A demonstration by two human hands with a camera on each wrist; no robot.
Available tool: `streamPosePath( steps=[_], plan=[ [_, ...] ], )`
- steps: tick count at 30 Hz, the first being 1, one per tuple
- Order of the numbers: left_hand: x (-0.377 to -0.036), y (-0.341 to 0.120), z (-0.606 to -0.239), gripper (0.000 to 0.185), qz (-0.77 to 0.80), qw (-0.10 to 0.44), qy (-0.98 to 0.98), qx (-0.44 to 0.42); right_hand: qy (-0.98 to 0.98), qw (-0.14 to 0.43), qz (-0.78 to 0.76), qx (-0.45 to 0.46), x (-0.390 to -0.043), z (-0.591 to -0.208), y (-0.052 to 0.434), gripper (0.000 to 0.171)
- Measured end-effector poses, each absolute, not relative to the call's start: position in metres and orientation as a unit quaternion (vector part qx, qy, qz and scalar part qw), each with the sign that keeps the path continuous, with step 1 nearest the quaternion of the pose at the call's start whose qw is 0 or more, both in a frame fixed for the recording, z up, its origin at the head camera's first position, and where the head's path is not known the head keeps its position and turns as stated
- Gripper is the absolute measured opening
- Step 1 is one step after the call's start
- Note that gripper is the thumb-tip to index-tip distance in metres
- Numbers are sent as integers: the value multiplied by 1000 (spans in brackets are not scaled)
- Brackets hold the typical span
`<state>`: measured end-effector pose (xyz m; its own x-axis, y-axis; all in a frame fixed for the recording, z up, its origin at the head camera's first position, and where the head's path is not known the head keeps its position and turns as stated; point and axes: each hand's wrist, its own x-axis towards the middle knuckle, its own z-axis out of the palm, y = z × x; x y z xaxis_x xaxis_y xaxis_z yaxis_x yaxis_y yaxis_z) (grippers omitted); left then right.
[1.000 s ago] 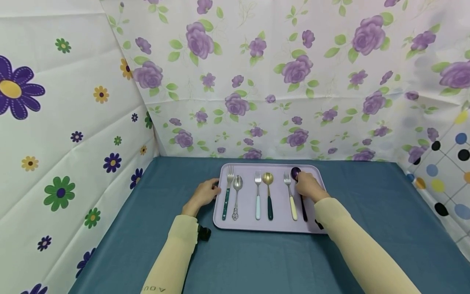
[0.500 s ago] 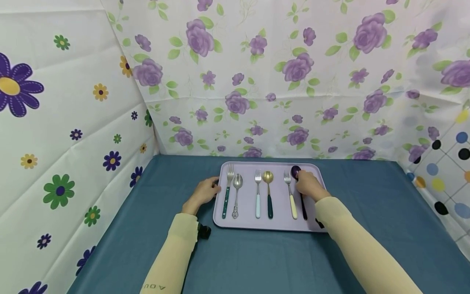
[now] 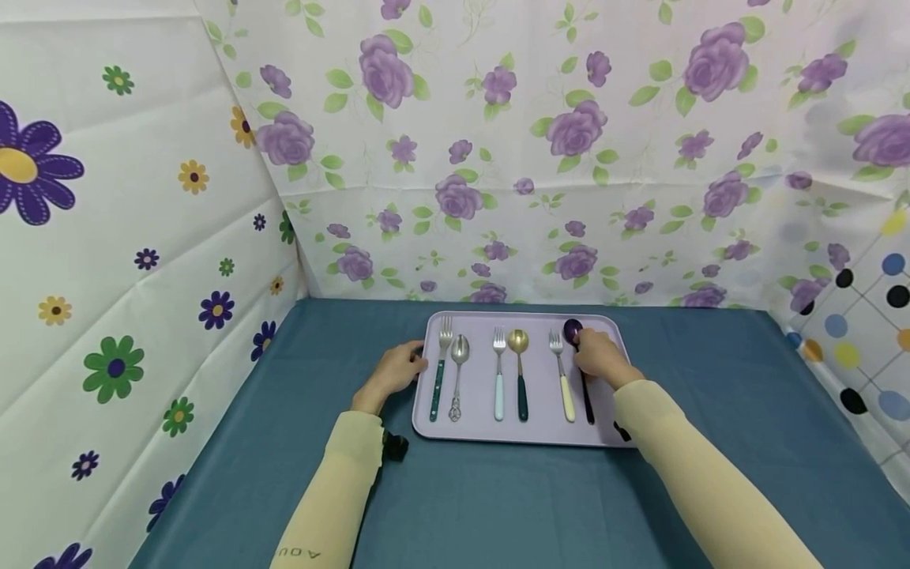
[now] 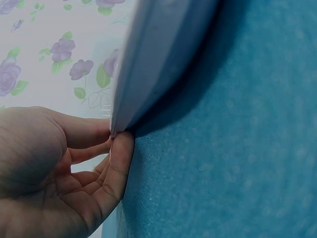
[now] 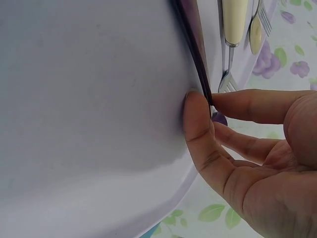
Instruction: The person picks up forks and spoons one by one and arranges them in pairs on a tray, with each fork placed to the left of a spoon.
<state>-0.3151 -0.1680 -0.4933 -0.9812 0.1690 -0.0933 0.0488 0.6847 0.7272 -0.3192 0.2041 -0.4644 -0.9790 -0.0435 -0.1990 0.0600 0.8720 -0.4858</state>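
Note:
A pale lilac tray (image 3: 476, 433) lies on the table with cutlery set in pairs. My left hand (image 3: 393, 371) pinches the tray's left edge between thumb and fingers, as the left wrist view shows close up. At the tray's right side my right hand (image 3: 600, 357) pinches the handle of a dark purple spoon (image 3: 588, 399) near its bowl. In the right wrist view thumb and index finger meet on that spoon's handle (image 5: 194, 37). Just left of it lies a fork with a cream handle (image 3: 567, 399).
Further left on the tray are a fork with a light blue handle (image 3: 499, 395), a gold spoon with a green handle (image 3: 522, 399), a silver spoon (image 3: 460, 350) and a green-handled fork (image 3: 437, 391). A blue cloth (image 3: 498, 506) covers the table; floral sheets (image 3: 455, 142) stand behind.
Both hands keep their holds and stay nearly in place. The whole head view has shifted slightly; the cutlery keeps its places on the tray.

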Motion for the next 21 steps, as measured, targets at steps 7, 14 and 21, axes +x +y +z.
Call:
streamPosePath(
  steps=[7,14,21],
  plan=[
    [-316,-168,-494,48,391,76,915,60,961,110,-252,10,-321,-466,203,44],
    [-315,-168,-494,48,391,76,915,64,963,108,-245,8,-324,-468,203,44],
    [-316,-170,-495,48,387,73,917,64,962,102,-253,3,-325,-468,203,44]
  ],
)
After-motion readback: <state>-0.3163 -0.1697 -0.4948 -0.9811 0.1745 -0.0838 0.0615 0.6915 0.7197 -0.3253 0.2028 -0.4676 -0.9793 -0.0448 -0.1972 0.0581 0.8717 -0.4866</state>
